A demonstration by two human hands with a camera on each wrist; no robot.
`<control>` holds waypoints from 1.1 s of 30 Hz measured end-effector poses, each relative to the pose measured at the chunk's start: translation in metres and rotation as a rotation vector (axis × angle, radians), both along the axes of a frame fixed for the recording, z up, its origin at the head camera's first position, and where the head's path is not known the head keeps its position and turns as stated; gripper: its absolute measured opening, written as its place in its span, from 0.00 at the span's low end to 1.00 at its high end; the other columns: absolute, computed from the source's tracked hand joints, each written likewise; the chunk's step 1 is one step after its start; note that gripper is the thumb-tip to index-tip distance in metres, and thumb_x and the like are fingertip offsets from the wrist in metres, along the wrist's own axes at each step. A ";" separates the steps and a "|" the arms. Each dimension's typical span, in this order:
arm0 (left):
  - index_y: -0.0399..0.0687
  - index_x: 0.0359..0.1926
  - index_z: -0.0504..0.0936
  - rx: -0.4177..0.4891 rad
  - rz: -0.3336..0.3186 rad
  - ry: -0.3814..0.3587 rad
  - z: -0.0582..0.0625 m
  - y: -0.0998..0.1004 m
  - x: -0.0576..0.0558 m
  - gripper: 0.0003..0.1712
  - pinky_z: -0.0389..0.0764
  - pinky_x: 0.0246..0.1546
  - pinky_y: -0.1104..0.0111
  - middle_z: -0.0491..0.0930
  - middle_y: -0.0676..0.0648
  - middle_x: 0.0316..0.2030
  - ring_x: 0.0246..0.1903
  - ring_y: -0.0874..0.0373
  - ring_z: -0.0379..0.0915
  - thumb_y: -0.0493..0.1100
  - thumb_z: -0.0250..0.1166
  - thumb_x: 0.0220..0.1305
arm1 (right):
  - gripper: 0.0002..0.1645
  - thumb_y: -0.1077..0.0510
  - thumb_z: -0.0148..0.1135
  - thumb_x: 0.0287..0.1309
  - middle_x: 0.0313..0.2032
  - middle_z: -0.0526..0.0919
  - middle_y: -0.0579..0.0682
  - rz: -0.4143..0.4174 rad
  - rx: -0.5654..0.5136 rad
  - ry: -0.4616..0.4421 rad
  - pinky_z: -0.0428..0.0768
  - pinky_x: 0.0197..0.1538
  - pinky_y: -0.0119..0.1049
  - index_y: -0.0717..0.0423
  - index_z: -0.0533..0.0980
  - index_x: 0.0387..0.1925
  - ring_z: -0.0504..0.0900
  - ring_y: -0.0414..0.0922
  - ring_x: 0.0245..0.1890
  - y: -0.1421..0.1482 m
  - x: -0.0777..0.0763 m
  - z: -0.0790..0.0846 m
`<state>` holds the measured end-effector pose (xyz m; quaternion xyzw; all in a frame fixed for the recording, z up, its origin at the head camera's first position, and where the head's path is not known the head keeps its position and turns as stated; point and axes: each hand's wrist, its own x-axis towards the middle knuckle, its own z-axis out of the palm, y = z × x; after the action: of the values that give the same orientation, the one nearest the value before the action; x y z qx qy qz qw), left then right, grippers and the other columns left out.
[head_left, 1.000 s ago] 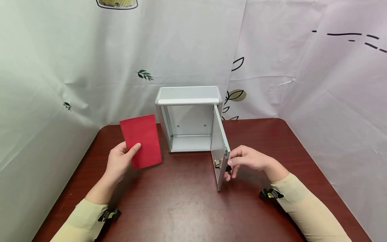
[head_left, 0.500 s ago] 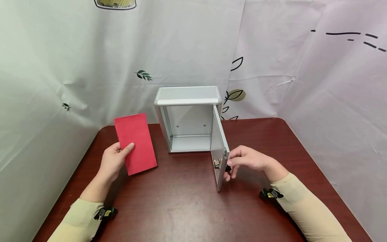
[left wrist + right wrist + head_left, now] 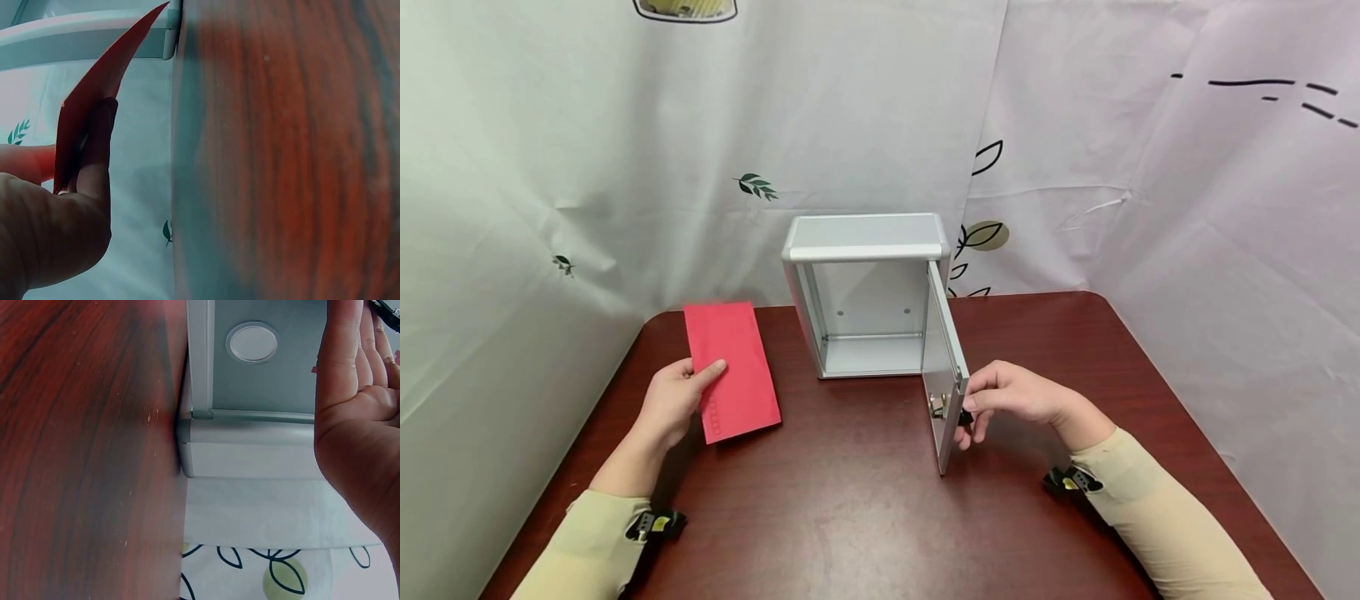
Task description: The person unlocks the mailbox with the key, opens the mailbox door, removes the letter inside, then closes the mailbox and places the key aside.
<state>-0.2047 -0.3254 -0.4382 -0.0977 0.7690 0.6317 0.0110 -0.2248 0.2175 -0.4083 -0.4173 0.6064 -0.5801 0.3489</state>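
Note:
A red envelope [image 3: 737,375] is held by my left hand [image 3: 672,398], thumb on the front and fingers behind. In the left wrist view the red envelope [image 3: 103,78] shows nearly edge-on and slightly bent. At the middle back stands a silver-framed box [image 3: 867,229], its door [image 3: 943,350] swung out towards me on the right side. My right hand [image 3: 1015,393] pinches a small black key [image 3: 966,417] at the door's outer face, by the metal lock [image 3: 938,406]. Fingertips are partly hidden by the door. In the right wrist view my right hand [image 3: 359,419] meets a black piece at the top edge.
Under everything lies a dark red wooden table [image 3: 865,517]. White printed cloth [image 3: 865,100] hangs close behind the box and along both sides. Black straps [image 3: 658,525] sit at both wrists. A grey panel with a round disc [image 3: 252,342] shows in the right wrist view.
My left hand has moved left and down towards me with the red envelope, away from the box. The envelope has turned, so it looks narrower. My right hand and the door have stayed put.

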 end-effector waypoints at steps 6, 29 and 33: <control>0.30 0.59 0.78 -0.028 -0.024 -0.055 -0.003 -0.003 -0.001 0.24 0.92 0.35 0.65 0.89 0.55 0.29 0.29 0.61 0.90 0.50 0.67 0.84 | 0.15 0.68 0.54 0.81 0.39 0.91 0.69 0.008 -0.004 0.003 0.92 0.44 0.43 0.76 0.84 0.48 0.93 0.62 0.40 0.001 -0.001 -0.001; 0.24 0.65 0.74 -0.228 -0.086 -0.135 -0.007 -0.022 0.001 0.32 0.91 0.34 0.65 0.88 0.51 0.31 0.28 0.60 0.86 0.53 0.64 0.84 | 0.15 0.68 0.54 0.81 0.39 0.91 0.67 0.016 -0.004 -0.003 0.92 0.44 0.43 0.76 0.84 0.48 0.94 0.51 0.41 -0.001 0.000 -0.001; 0.26 0.59 0.75 -0.216 -0.099 -0.174 -0.006 -0.026 0.002 0.31 0.92 0.37 0.63 0.85 0.50 0.32 0.31 0.60 0.88 0.55 0.65 0.84 | 0.15 0.67 0.54 0.82 0.40 0.91 0.68 0.012 0.000 -0.005 0.93 0.44 0.44 0.76 0.85 0.49 0.94 0.50 0.41 -0.001 0.000 0.000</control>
<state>-0.2031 -0.3513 -0.4441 -0.1150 0.8324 0.5331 0.0982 -0.2249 0.2163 -0.4087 -0.4197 0.6028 -0.5790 0.3539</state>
